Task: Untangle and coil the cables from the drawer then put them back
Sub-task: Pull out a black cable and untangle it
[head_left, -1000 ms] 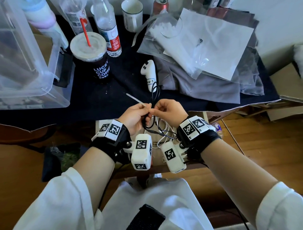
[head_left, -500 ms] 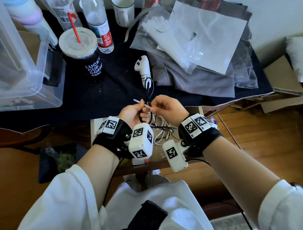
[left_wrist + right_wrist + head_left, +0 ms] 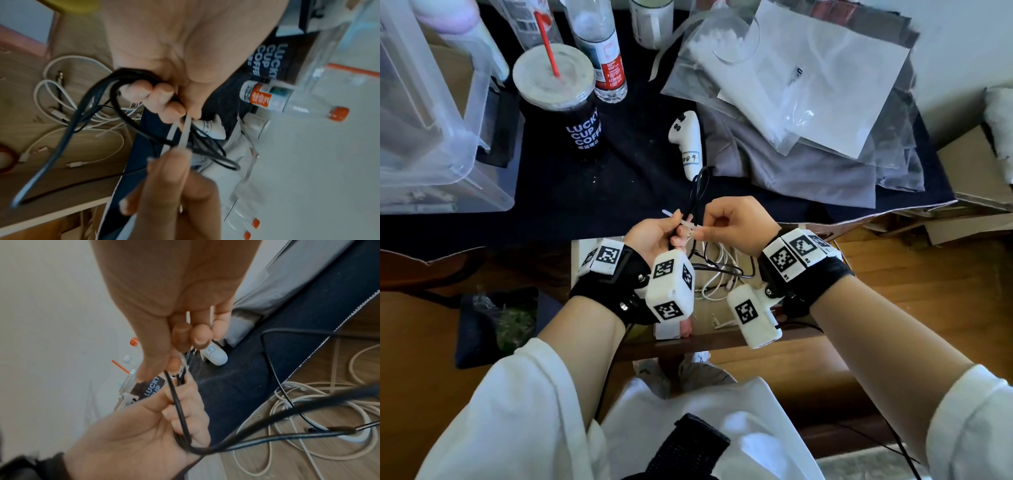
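**Black cable bundled in the left hand, white tie pinched in the right**

Nearest the camera, white sleeves [image 3: 493, 414] run forward to two wrists strapped with black bands and white marker blocks. Just beyond them the left hand [image 3: 654, 234] has its fingers curled round a gathered black cable [image 3: 115, 104]; the left wrist view shows several strands passing through the closed fist, with one loop sticking out past the fingers and other strands hanging down. The right hand [image 3: 736, 222] pinches a thin white cable tie [image 3: 683, 222] between thumb and fingertips, just beside the left hand's fingertips. The tie lies across the black strands where the two hands meet, and its free end pokes out to the left past the left hand. Whether the tie is already closed round the bundle cannot be told.

Below the hands, an open drawer [image 3: 577, 253] with a pale wooden floor holds loose white cables [image 3: 320, 395] in tangled loops, and part of the black cable trails down among them.

Beyond the drawer, a table under a dark cloth [image 3: 571, 192] carries a white controller [image 3: 686, 137] with a small label, standing just past the black loop. Left of it stands a dark coffee cup [image 3: 571, 113] with a red straw, and behind that a clear water bottle [image 3: 602, 58]. A clear plastic bin [image 3: 431, 130] sits at the far left. To the right lie stacked plastic bags [image 3: 808, 78] on folded grey fabric [image 3: 791, 171].
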The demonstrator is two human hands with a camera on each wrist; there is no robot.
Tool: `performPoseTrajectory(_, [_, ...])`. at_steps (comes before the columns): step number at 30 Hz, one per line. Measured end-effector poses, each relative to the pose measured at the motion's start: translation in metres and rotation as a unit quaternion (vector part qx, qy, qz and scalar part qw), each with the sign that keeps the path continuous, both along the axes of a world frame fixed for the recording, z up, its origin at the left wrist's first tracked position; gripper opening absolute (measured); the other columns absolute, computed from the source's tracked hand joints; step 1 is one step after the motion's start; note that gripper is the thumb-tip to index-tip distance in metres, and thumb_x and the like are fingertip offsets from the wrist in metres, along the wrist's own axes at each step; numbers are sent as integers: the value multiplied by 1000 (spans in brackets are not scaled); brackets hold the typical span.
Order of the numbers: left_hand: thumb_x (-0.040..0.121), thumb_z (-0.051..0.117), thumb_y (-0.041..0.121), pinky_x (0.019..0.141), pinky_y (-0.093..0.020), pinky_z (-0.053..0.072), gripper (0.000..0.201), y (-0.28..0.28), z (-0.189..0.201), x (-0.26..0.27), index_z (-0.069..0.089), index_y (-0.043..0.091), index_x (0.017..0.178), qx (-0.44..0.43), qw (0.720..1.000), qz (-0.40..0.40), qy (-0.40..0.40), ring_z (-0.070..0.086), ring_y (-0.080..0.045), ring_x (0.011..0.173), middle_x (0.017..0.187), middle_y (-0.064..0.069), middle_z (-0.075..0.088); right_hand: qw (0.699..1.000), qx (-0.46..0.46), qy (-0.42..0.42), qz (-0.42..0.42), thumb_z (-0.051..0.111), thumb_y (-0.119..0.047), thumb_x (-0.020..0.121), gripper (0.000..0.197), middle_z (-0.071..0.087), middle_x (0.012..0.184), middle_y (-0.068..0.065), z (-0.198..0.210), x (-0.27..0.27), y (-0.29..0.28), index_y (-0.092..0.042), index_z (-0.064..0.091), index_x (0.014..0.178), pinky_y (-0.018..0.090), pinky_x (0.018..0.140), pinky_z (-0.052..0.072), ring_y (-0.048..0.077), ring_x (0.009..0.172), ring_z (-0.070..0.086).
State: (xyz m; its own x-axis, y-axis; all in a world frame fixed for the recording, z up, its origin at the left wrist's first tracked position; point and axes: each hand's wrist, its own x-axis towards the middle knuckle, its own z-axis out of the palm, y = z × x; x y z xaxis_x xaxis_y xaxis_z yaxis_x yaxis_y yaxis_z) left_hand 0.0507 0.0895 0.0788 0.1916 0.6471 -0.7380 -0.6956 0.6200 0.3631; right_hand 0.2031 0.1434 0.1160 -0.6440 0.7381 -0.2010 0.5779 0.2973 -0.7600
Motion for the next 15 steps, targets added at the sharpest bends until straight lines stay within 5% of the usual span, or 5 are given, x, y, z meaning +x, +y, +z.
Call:
performPoseTrajectory(5, [97, 46, 21, 52, -17, 25, 25, 4, 6, 13, 49, 13, 74, 40, 997, 12, 62, 35, -4, 41, 51, 8, 46, 993, -6, -109, -53, 65, -51, 78, 53, 42, 52, -2, 4, -5, 6, -16, 39, 46, 32, 56, 36, 11, 52, 40])
performPoseTrajectory(9, [97, 44, 11, 45, -16, 29, 24, 1, 3, 11, 47, 13, 74, 96, 989, 1, 115, 37, -3, 41, 57, 3, 45, 987, 0, -158, -11, 58, -42, 86, 37, 55, 79, 9, 5, -9, 10, -14, 65, 63, 37, 73, 48, 22, 77, 57])
performPoseTrajectory(12, [98, 43, 17, 41, -15, 29, 23, 0, -2, 1, 45, 13, 75, 93, 987, 0, 131, 36, -3, 38, 54, 5, 45, 996, -15, -90, 9, 61, -26, 87, 27, 48, 71, 6, 7, -7, 13, -3, 72, 80, 30, 75, 42, 21, 77, 52])
performPoseTrajectory(15, [99, 40, 21, 41, -15, 29, 24, -2, -7, -11, 45, 15, 76, 66, 993, 31, 94, 36, -3, 37, 52, 7, 47, 996, -31, -52, 58, 60, -18, 88, 19, 35, 73, -7, 13, -6, 12, -1, 69, 84, 10, 70, 35, 0, 72, 38])
